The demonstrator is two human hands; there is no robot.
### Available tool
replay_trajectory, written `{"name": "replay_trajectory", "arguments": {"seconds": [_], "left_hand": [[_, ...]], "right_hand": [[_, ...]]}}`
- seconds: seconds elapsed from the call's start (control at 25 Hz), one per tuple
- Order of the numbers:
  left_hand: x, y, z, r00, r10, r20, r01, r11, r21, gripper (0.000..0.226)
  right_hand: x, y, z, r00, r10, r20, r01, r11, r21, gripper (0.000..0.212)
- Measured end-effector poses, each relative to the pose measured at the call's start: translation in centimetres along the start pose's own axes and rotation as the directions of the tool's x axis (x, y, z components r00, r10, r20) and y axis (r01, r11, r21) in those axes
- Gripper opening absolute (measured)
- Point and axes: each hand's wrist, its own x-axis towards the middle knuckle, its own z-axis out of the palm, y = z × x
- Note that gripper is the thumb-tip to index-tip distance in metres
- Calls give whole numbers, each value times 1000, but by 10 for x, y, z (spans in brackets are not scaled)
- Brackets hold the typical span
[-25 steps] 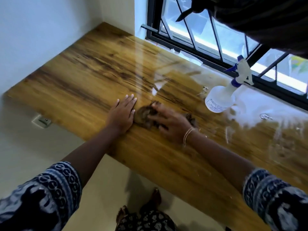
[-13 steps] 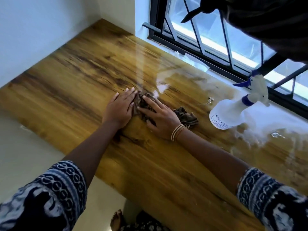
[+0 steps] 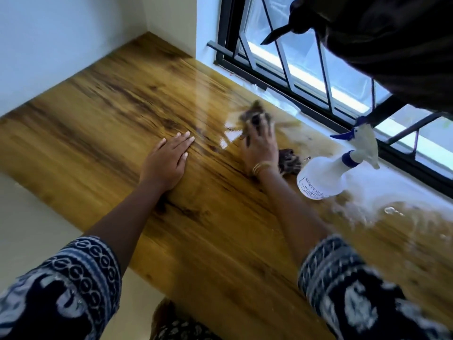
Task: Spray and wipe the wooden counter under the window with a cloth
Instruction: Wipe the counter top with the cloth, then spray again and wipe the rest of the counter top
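Cloth: the dark brown cloth (image 3: 256, 115) sits just right of the frame's centre, pressed on the wood close under the window; its front is blurred, and a bunched tail shows lower right of the wrist. It looks held flat so the palm can drive it across the wet patch.
Right hand: the right hand (image 3: 259, 148) lies on top of the cloth, fingers (image 3: 266, 130) laid forward over it and pressing down; blur hides whether they are spread or close together.
Left hand: the left hand (image 3: 166, 160), left of centre, rests palm-down on bare wood, its fingers (image 3: 182, 141) straight and lying side by side, holding nothing. Judged as a brace for leaning toward the window.
Bench: the wooden bench (image 3: 85, 133) runs from the upper-left corner to the lower right; its right part shows white streaks and droplets, so wiping there seems not yet done.
Spray bottle: the spray bottle (image 3: 326, 175) stands at right, just beside the cloth's tail, nozzle toward the left, likely parked within reach for more spraying.
Window: the window (image 3: 306, 69), with a dark frame and bars, lines the bench's far edge at upper right.
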Motion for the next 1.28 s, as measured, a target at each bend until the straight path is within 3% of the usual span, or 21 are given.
{"name": "replay_trajectory", "arguments": {"seconds": [0.04, 0.12, 0.28, 0.36, 0.4, 0.44, 0.48, 0.52, 0.56, 0.6, 0.72, 0.84, 1.0, 1.16, 1.28], "left_hand": [[1, 1, -1, 1000, 4, 6, -4, 1000, 5, 49], [0, 5, -3, 1000, 3, 29, -4, 999, 32, 50], [-14, 22, -5, 998, -67, 1, 67, 998, -4, 50], [-26, 34, -4, 996, -87, -26, 85, 994, -74, 47], [-32, 41, -4, 994, -104, -33, 99, 986, -132, 45], [-36, 49, -4, 992, -121, -41, 110, 973, -201, 43], [-37, 60, -4, 991, -125, -49, 107, 956, -272, 41], [-36, 73, -6, 993, -103, -53, 80, 939, -334, 39], [-33, 87, -7, 996, -65, -54, 39, 925, -379, 38], [-28, 101, -8, 998, -16, -59, -9, 912, -411, 36], [-9, 148, -13, 992, 116, -55, -128, 858, -497, 35], [13, 194, -14, 986, 165, -29, -153, 817, -556, 36], [37, 262, -7, 959, 276, 68, -167, 741, -650, 70], [60, 298, -1, 976, 218, 9, -147, 686, -713, 90], [64, 323, 19, 996, 80, -48, -90, 670, -737, 80]], "right_hand": [[-29, -12, 3, 994, -112, -4, 112, 993, 22, 53], [-84, -30, 6, 981, -192, -6, 192, 977, 92, 51], [-148, -29, -5, 994, -103, -45, 110, 967, 231, 42], [-163, -21, -19, 997, 42, -63, -8, 885, 465, 37], [-164, -15, -29, 983, 182, -31, -117, 742, 660, 33], [-162, -7, -40, 938, 337, 77, -234, 456, 858, 29], [-162, 3, -53, 880, 411, 237, -287, 63, 956, 25], [-165, 14, -65, 843, 386, 375, -266, -306, 914, 24], [-169, 26, -75, 826, 338, 451, -222, -541, 811, 25], [-175, 37, -82, 822, 326, 467, -172, -639, 750, 26], [-199, 61, -98, 790, 427, 440, -81, -639, 765, 24], [-213, 79, -116, 770, 511, 382, 49, -644, 763, 31], [-229, 110, -148, 807, 527, 268, 235, -702, 673, 56], [-231, 123, -168, 785, 593, 179, 280, -597, 751, 78], [-219, 152, -174, 786, 576, 227, 228, -610, 758, 65]]}}
